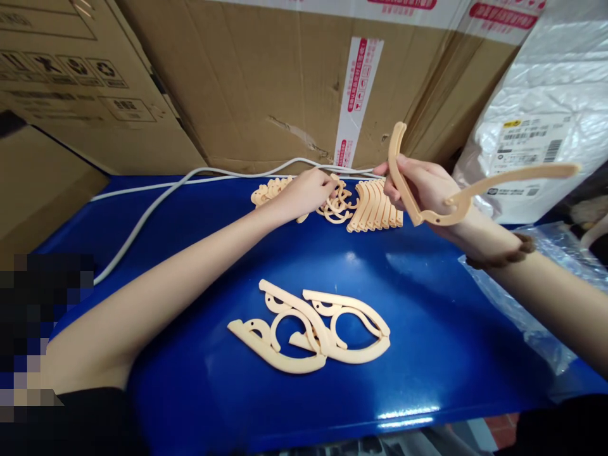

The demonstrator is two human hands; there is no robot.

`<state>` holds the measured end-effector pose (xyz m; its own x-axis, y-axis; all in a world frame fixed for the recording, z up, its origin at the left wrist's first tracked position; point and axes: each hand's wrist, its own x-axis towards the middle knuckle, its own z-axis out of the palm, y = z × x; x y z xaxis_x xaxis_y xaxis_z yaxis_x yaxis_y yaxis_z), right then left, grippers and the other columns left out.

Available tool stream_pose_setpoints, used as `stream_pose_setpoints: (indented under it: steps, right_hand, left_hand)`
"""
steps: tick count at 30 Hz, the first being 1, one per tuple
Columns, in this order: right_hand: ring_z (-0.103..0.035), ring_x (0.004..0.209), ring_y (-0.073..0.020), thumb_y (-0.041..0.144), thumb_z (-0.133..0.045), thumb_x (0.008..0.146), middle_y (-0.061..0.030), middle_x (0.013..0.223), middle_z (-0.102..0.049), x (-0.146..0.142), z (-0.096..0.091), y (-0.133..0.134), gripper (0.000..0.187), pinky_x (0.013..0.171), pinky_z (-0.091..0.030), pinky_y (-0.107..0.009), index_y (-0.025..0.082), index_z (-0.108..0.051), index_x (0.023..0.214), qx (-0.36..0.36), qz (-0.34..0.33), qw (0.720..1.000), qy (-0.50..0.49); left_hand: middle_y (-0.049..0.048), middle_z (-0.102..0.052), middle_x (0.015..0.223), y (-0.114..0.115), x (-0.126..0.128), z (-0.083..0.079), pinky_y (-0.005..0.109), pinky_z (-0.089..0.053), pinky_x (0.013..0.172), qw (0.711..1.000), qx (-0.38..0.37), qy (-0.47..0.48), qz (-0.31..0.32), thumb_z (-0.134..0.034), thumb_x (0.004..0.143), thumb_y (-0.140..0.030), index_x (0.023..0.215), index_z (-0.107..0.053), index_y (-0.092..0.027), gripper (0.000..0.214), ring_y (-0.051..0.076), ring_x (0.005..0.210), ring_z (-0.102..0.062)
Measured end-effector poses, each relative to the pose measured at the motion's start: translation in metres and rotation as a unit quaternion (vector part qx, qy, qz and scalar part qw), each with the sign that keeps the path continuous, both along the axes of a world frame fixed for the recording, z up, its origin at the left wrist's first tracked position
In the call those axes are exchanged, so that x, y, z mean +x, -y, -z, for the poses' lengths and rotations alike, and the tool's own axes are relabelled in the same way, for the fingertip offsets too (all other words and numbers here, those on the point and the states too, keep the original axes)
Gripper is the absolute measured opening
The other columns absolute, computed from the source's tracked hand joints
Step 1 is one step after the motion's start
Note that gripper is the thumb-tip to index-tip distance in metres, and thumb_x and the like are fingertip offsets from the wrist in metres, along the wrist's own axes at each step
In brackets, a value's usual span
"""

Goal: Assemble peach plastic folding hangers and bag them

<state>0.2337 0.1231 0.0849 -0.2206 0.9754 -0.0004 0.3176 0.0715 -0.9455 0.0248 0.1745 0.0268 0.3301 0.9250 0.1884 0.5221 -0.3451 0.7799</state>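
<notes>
My right hand (422, 180) is closed around one arm of a beige plastic folding hanger (407, 183), held above the table. Its two arms spread apart from a curved joint near my wrist. At the back of the table my left hand (308, 190) bends its fingers down onto a loose pile of curved hook pieces (338, 212); what they grip is hidden. Beside the pile, to the right, lies a neat row of hanger arms (375, 206). More beige pieces (270, 189) lie left of my left hand. Nearer me, folded hangers (308, 329) overlap on the blue table (190, 329).
Cardboard boxes (266, 76) stand along the table's back edge. A white cable (147, 215) runs in front of them and curves down on the left. At right are a white plastic parcel (536, 114) and a clear plastic bag (527, 310).
</notes>
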Motion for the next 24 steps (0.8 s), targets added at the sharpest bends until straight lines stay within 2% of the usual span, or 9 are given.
stream_pose_setpoints:
  steps: [4, 7, 9, 11, 13, 16, 20, 22, 24]
  right_hand:
    - [-0.041, 0.056, -0.0144, 0.044, -0.048, 0.094, 0.0005, 0.074, -0.049, -0.002, -0.007, 0.011, 0.020, 0.050, -0.035, -0.029, 0.025, -0.054, 0.099, 0.002, 0.027, 0.999, -0.033]
    - [-0.048, 0.065, -0.0147, 0.034, -0.046, 0.093, -0.0027, 0.085, -0.054, -0.001, -0.013, 0.018, 0.010, 0.057, -0.041, -0.028, 0.025, -0.049, 0.093, 0.015, 0.056, 0.995, -0.079]
    - [-0.052, 0.071, -0.0156, 0.031, -0.042, 0.094, -0.0048, 0.089, -0.055, -0.002, -0.014, 0.019, 0.010, 0.061, -0.044, -0.028, 0.025, -0.044, 0.087, 0.019, 0.088, 0.993, -0.081]
    - [-0.052, 0.072, -0.0163, 0.028, -0.040, 0.091, -0.0052, 0.088, -0.054, -0.004, -0.011, 0.019, 0.008, 0.061, -0.044, -0.028, 0.025, -0.039, 0.083, 0.009, 0.122, 0.989, -0.082]
    - [-0.049, 0.069, -0.0163, 0.024, -0.044, 0.085, -0.0033, 0.085, -0.051, -0.007, -0.005, 0.016, 0.008, 0.057, -0.041, -0.029, 0.026, -0.037, 0.085, 0.003, 0.146, 0.984, -0.098]
    - [-0.047, 0.066, -0.0173, 0.027, -0.049, 0.082, -0.0008, 0.084, -0.049, -0.012, 0.007, 0.012, 0.017, 0.053, -0.035, -0.029, 0.030, -0.039, 0.095, 0.044, 0.145, 0.983, -0.107]
    - [-0.047, 0.064, -0.0182, 0.045, -0.050, 0.089, 0.0006, 0.085, -0.051, -0.021, 0.017, 0.013, 0.022, 0.052, -0.035, -0.030, 0.034, -0.039, 0.104, 0.076, 0.137, 0.981, -0.118]
    - [-0.048, 0.063, -0.0173, 0.045, -0.050, 0.090, 0.0013, 0.085, -0.052, -0.026, 0.016, 0.018, 0.023, 0.051, -0.037, -0.030, 0.034, -0.038, 0.106, 0.053, 0.143, 0.978, -0.139]
    - [-0.050, 0.064, -0.0164, 0.038, -0.051, 0.089, 0.0009, 0.087, -0.054, -0.031, 0.012, 0.023, 0.023, 0.051, -0.038, -0.029, 0.033, -0.038, 0.108, 0.028, 0.151, 0.975, -0.158]
  left_hand:
    - [-0.0041, -0.030, 0.045, -0.008, -0.002, 0.003, 0.026, -0.025, 0.056, 0.994, 0.085, 0.005, -0.073, -0.072, 0.076, -0.026, 0.043, -0.043, -0.023, 0.044, 0.016, 0.053, -0.037]
    - [-0.0031, -0.033, 0.049, 0.003, -0.004, -0.007, 0.025, -0.026, 0.057, 0.991, 0.091, 0.003, -0.095, -0.077, 0.075, -0.035, 0.045, -0.043, -0.023, 0.046, 0.017, 0.059, -0.043]
    - [0.0000, -0.044, 0.052, 0.018, -0.001, -0.015, 0.025, -0.029, 0.056, 0.999, 0.031, 0.010, -0.036, -0.063, 0.088, -0.049, 0.052, -0.052, -0.021, 0.047, 0.016, 0.059, -0.047]
    - [0.0042, -0.061, 0.065, 0.038, 0.006, -0.022, 0.025, -0.035, 0.056, 0.994, -0.068, 0.053, 0.063, -0.046, 0.096, -0.058, 0.067, -0.065, -0.019, 0.052, 0.016, 0.062, -0.055]
    - [0.0070, -0.071, 0.084, 0.059, 0.017, -0.025, 0.025, -0.040, 0.059, 0.979, -0.129, 0.077, 0.135, -0.048, 0.094, -0.063, 0.082, -0.070, -0.017, 0.052, 0.018, 0.072, -0.061]
    - [0.0064, -0.073, 0.094, 0.083, 0.035, -0.020, 0.027, -0.048, 0.073, 0.950, -0.177, 0.124, 0.223, -0.061, 0.089, -0.057, 0.086, -0.070, -0.017, 0.041, 0.020, 0.086, -0.066]
    - [0.0073, -0.072, 0.100, 0.093, 0.051, -0.006, 0.031, -0.049, 0.089, 0.936, -0.169, 0.230, 0.206, -0.060, 0.093, -0.043, 0.095, -0.063, -0.016, 0.028, 0.020, 0.095, -0.066]
    - [0.0088, -0.070, 0.110, 0.093, 0.054, -0.002, 0.033, -0.049, 0.092, 0.946, -0.131, 0.237, 0.178, -0.062, 0.093, -0.039, 0.105, -0.060, -0.016, 0.026, 0.021, 0.100, -0.065]
    - [0.0092, -0.069, 0.111, 0.093, 0.054, -0.003, 0.034, -0.048, 0.094, 0.947, -0.127, 0.226, 0.189, -0.062, 0.092, -0.036, 0.105, -0.060, -0.016, 0.024, 0.022, 0.102, -0.064]
